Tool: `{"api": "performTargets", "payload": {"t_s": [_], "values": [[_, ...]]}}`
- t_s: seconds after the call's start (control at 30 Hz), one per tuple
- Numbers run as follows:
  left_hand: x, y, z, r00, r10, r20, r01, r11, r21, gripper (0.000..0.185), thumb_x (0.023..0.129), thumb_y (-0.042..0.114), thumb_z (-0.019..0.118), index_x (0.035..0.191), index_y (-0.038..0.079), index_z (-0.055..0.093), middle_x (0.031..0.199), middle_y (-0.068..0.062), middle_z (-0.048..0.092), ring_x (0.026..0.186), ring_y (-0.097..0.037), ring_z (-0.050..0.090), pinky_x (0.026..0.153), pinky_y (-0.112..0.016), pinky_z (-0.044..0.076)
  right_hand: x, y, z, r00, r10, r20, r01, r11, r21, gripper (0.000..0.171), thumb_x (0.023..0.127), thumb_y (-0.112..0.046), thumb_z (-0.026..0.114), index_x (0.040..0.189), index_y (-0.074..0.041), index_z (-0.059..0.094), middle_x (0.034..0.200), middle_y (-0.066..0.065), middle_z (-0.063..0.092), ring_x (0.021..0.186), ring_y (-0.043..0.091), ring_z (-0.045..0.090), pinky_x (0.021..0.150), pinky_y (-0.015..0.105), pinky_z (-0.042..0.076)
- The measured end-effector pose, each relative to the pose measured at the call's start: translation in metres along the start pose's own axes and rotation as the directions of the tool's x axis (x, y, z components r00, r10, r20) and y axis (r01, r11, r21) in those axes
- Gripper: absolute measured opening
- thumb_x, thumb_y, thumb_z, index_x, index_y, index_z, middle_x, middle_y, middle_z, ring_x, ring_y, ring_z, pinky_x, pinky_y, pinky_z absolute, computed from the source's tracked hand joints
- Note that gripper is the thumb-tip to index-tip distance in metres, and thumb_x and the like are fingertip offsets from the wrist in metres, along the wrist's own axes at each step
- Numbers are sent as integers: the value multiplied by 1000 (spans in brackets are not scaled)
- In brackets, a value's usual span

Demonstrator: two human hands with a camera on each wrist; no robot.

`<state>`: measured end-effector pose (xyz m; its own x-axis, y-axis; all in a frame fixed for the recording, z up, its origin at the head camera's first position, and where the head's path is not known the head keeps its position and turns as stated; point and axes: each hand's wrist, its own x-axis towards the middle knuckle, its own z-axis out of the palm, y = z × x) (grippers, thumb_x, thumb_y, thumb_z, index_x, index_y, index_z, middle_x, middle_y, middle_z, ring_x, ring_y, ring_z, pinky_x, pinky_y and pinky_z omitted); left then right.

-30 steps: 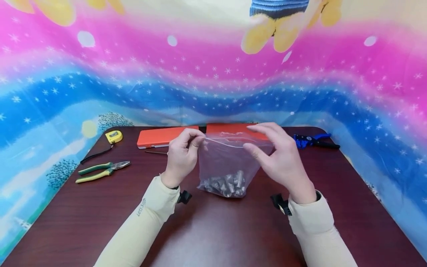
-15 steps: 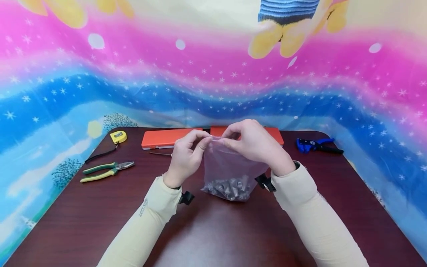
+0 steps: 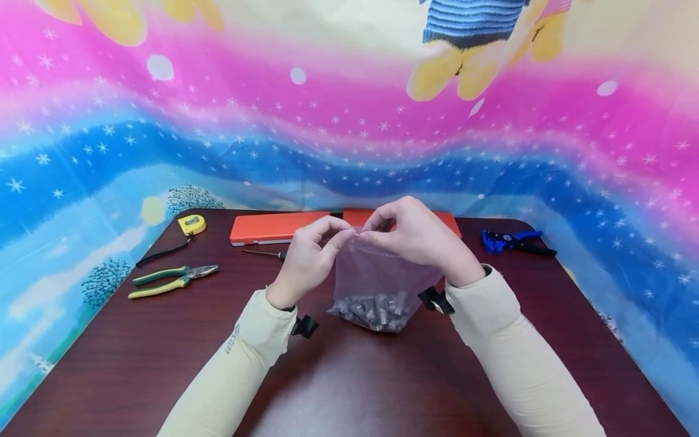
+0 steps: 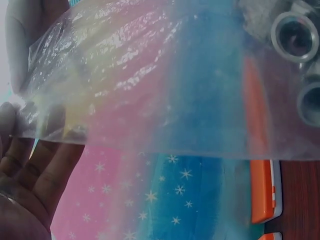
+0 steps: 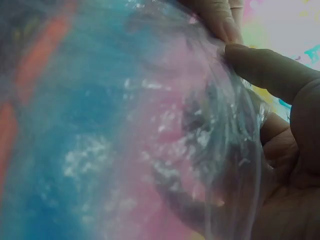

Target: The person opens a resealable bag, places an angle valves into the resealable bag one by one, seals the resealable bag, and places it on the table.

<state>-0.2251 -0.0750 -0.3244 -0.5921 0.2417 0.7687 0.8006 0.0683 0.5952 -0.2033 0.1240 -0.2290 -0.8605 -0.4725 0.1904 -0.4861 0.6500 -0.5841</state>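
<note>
A clear zip bag [image 3: 371, 273] stands upright on the table, with several grey metal sockets [image 3: 377, 309] gathered at its bottom. My left hand [image 3: 308, 252] pinches the bag's top edge at its left corner between thumb and forefinger. Close beside it, my right hand [image 3: 412, 233] pinches the same top edge, the two thumbs nearly touching. In the left wrist view the ring-shaped end of one socket [image 4: 295, 37] shows through the plastic. The right wrist view has the bag's creased film [image 5: 150, 125] across most of it, with my right thumb [image 5: 265, 70] on the edge.
Behind the hands lie two orange cases [image 3: 278, 227]. A thin screwdriver [image 3: 262, 252] lies in front of the left case. Pliers [image 3: 175, 280] and a yellow tape measure [image 3: 192, 224] are at the left. A blue-and-black wire stripper [image 3: 516, 241] lies at the back right.
My right hand has moved left from the bag's right side, its spread fingers closing on the top edge beside my left hand. Both hands then shifted slightly along the edge.
</note>
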Motion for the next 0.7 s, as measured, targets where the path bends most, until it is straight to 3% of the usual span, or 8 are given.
{"api": "performTargets", "payload": {"t_s": [0.4,0.57,0.7], "values": [[-2,0,6,994,55,-94,-52,998,33,3,92,0,67,95,0,66,82,-6,66,72,-17,63,62,-26,50,0,-3,6,995,-90,-52,83,988,-127,8,89,-23,76,93,-16,77,82,-7,69,72,15,58,66,33,49],[-1,-2,4,993,-10,-121,10,1000,-1,3,93,1,66,95,-1,66,78,-7,66,69,-18,63,61,-27,50,-5,2,1,992,-84,-98,65,981,-183,10,88,-24,78,93,-16,78,83,-6,70,62,14,55,61,34,47],[-2,-2,0,993,-94,-69,87,992,-94,6,94,-3,64,100,-3,65,80,-13,68,70,-25,66,63,-33,52,-8,7,-2,991,-92,-97,72,978,-198,8,88,-20,77,95,-15,78,86,-5,70,64,14,55,61,34,48]]}}
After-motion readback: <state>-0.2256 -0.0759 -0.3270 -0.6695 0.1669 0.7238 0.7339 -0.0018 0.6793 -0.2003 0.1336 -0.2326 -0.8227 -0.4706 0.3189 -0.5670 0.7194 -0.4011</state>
